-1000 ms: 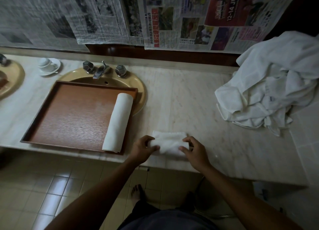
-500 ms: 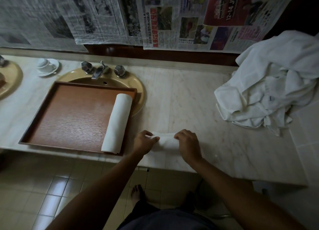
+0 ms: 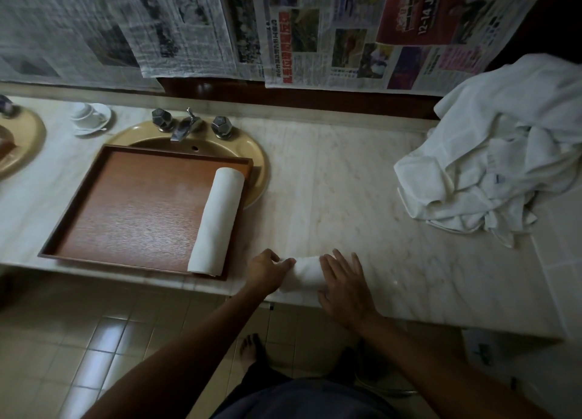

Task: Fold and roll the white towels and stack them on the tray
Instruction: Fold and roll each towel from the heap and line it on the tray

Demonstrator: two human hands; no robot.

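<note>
Towel roll [image 3: 304, 274] crosswise along counter edge [image 3: 409, 318], left hand [image 3: 266, 272] gripping one end, right hand [image 3: 345, 285] fingers spread flat.

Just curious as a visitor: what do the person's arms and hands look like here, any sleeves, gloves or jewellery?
Both forearms are bare, with no sleeves in view. The left hand and right hand wear no gloves, and no rings or watch show.
</note>
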